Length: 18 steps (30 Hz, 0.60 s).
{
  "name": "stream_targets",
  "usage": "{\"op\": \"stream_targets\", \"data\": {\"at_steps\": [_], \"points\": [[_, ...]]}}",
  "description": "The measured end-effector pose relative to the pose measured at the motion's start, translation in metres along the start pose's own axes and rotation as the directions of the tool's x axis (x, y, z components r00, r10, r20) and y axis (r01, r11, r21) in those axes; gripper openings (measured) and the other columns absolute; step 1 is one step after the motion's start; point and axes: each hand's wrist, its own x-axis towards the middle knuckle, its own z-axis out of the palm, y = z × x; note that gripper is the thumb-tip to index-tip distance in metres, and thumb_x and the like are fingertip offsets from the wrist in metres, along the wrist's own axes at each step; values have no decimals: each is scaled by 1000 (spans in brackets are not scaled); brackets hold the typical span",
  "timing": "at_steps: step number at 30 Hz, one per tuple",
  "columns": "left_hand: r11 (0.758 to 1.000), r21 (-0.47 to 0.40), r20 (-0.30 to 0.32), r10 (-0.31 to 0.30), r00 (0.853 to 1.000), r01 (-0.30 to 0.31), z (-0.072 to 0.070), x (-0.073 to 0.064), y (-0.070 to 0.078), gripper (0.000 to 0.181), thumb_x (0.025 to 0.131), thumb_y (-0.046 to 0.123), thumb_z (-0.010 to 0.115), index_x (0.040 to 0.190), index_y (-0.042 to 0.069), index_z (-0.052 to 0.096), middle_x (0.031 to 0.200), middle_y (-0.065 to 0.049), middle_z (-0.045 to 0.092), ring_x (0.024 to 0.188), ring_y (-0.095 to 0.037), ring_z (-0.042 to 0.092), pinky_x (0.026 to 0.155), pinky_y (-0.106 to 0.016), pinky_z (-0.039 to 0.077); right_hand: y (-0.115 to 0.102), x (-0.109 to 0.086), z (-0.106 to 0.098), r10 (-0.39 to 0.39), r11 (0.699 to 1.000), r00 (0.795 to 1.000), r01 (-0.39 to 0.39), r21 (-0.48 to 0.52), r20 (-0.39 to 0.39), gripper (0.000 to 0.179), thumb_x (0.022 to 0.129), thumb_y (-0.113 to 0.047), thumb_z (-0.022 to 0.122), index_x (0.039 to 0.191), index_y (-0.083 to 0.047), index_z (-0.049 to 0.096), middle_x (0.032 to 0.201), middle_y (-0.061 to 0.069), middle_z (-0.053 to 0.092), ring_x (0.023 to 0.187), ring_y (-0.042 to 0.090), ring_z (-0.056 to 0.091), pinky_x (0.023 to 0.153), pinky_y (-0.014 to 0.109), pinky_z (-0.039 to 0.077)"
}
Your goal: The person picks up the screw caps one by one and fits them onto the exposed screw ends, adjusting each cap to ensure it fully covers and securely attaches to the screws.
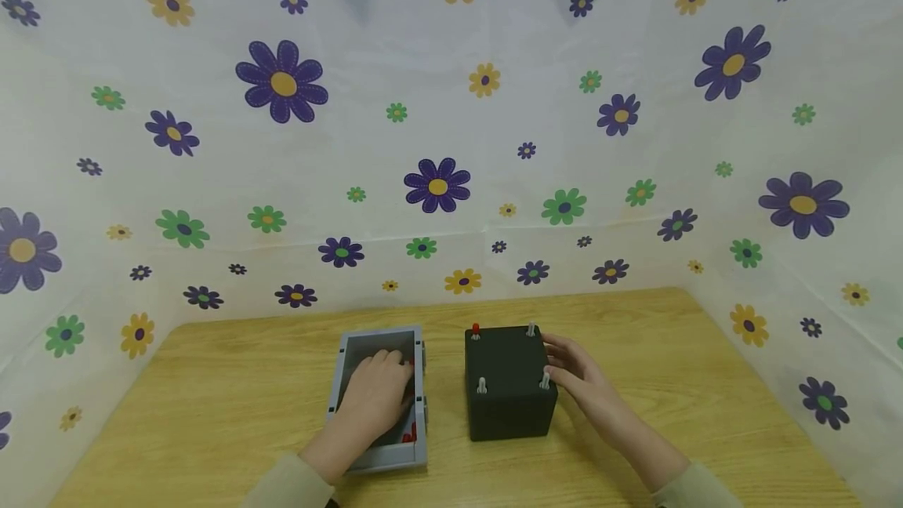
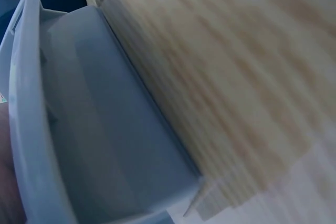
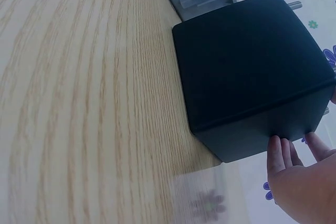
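Note:
My left hand (image 1: 377, 390) reaches down into a grey plastic bin (image 1: 388, 457), its fingertips hidden inside. Small red pieces (image 1: 411, 436) lie on the bin's floor near that hand. In the left wrist view the bin's outer wall (image 2: 105, 119) fills much of the picture. To the right stands a black block (image 1: 504, 363) with a metal post at each top corner. The far left post carries a red cap (image 1: 476, 328); the others are bare. My right hand (image 1: 582, 382) rests against the block's right side, fingers extended along it, thumb by the near right post (image 1: 545, 381).
A wooden table (image 1: 233, 398) bears both the bin and the block, which stand a short gap apart. White cloth (image 1: 367, 163) printed with flowers hangs behind the table and along both sides.

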Motion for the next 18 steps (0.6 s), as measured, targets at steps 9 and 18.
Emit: {"op": "stream_targets", "data": {"at_steps": [9,18], "points": [[1000,1,-27,-21,999,21,0,2,2,17,83,19,91,88,8,79,91,-7,72,87,-25,67,78,-43,60,1,2,0,-1,1000,1000,1,-4,-7,58,109,-17,55,162,-3,36,162,25,43,148,37,44,115,32,46],[1000,-8,-29,-27,999,27,1,6,2,9,87,10,87,85,7,79,89,-7,72,86,-25,65,78,-43,59,1,1,1,-9,1000,1000,9,-9,-13,56,110,-15,54,162,-3,36,163,26,42,149,41,43,122,48,41]]}}
